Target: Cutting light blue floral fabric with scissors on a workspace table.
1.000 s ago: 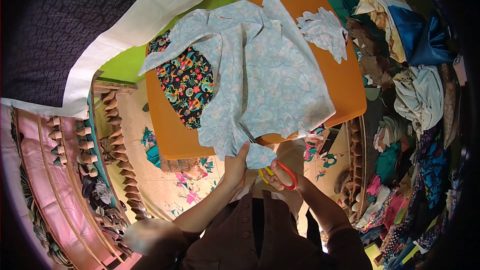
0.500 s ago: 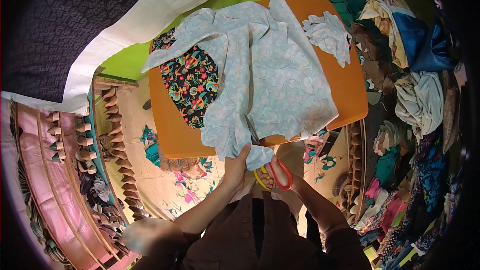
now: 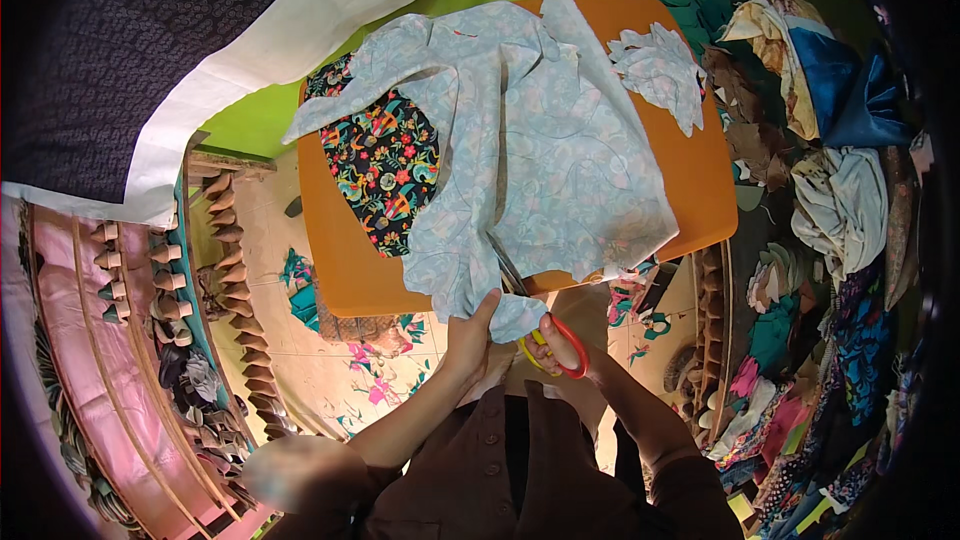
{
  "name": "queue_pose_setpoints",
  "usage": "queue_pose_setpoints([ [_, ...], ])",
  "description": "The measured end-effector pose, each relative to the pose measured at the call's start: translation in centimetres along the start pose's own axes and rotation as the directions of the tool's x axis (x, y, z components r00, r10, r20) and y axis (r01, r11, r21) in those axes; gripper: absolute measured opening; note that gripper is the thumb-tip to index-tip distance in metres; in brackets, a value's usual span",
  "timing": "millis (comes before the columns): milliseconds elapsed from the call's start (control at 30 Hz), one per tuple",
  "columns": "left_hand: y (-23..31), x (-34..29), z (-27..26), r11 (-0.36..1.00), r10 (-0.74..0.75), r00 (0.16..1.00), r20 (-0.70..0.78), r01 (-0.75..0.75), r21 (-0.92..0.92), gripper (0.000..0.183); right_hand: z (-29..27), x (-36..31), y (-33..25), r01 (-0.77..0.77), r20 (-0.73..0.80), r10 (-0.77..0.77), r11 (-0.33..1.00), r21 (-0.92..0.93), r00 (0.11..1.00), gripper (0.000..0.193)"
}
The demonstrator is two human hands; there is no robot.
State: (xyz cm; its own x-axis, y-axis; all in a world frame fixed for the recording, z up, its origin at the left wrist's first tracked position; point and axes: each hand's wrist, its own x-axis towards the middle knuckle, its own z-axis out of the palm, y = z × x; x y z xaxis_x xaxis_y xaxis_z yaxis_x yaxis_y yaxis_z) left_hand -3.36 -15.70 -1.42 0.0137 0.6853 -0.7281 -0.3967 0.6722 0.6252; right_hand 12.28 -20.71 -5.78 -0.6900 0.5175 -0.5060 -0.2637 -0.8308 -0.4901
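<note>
Fingers of the left hand (image 3: pixel 468 344) are pressed together on the lower edge of the pale blue cloth (image 3: pixel 585 165), thumb uppermost, just below the middle of the frame. On the other side I have the right hand (image 3: pixel 556 348) curled around the scissors (image 3: pixel 583 350), its fingers gathered in and about the yellow and red handles; how far the blades are parted I cannot tell from here. What matters most to me is how these line up: the scissors' long axis runs from the handles at lower right to the tips at upper left, pointing away from the body into the dark, narrow gap that runs up the cloth. The left hand is nearer the blades, its thumb just beside them on the left, while a small flap of the cloth between the hands hides the pivot. Most of the cloth lies up and away from both hands, spread over the orange table (image 3: pixel 708 195) in the centre of the frame. I see a dark floral fabric (image 3: pixel 385 165) left of centre, partly covered by the cloth, and a pile of pale scraps (image 3: pixel 657 70) at upper right, well apart from the fingers.
</note>
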Motion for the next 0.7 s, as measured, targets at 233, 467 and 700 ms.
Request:
queue_pose_setpoints([
  [233, 0.3, 0.2, -3.0, 0.965, -0.111, 0.992, -0.052, 0.12, 0.232, 0.048, 0.5, -0.2, -0.2, 0.121, -0.201, -0.248, 0.861, -0.494, 0.948, 0.04],
  [467, 1.3, -1.1, -3.4, 0.103, 0.847, 0.508, 0.16, -0.451, 0.887, 0.068, 0.4, -0.2, -0.3, 0.102, -0.233, -0.303, 0.784, -0.612, 0.924, 0.037],
  [700, 4.4, 2.5, -0.8, -0.235, 0.689, 0.405, 0.601, -0.66, 0.714, 0.048, -0.1, -0.7, 0.4, 0.212, -0.175, -0.395, 0.757, -0.618, 0.902, 0.038],
])
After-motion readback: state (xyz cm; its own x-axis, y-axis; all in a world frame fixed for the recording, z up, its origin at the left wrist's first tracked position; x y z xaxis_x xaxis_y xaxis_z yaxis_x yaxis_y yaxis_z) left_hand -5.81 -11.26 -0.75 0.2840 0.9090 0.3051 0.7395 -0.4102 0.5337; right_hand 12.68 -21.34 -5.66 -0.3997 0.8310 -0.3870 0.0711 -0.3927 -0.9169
